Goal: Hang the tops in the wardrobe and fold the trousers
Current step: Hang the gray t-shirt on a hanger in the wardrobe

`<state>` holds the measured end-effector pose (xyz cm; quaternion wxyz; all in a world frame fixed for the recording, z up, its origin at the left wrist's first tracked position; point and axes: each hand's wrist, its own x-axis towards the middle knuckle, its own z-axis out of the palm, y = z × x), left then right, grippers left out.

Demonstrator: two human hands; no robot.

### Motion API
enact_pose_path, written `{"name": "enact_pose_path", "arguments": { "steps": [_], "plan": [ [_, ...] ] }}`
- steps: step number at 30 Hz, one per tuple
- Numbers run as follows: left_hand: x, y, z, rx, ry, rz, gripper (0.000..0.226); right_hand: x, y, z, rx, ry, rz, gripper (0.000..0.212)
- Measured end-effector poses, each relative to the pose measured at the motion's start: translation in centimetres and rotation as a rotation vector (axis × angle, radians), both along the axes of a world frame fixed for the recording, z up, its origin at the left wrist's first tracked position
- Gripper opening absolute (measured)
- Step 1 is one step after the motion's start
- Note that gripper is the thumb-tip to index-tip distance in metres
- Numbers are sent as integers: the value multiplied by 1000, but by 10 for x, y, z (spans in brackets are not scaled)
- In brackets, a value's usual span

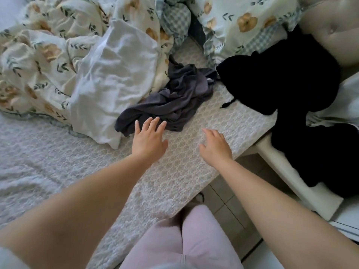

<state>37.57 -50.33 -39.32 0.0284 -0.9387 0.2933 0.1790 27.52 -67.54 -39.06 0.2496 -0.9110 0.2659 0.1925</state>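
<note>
Recorded textured white mattress cover (58, 162) with crumpled grey garment (169, 101) mid-bed, beside white cloth (116, 74) and floral duvet (38, 55); black garment (291, 84) draped over right edge. Noted tiled floor (223, 206) below. Found left hand (148, 137) spread flat, fingertips at grey garment's near edge, gripping nothing; right hand (215, 145) loosely curled above bare cover, empty.

black garment (287, 78): shape lost in shadow | grey garment (171, 101): crumpled, kind unclear
</note>
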Motion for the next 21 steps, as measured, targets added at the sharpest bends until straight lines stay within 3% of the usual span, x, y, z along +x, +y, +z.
{"name": "enact_pose_path", "arguments": {
  "steps": [21],
  "plan": [
    [103, -71, -115, 33, 23, 120, 61, 108, -82, -122, 19, 123, 101, 55]
  ]
}}
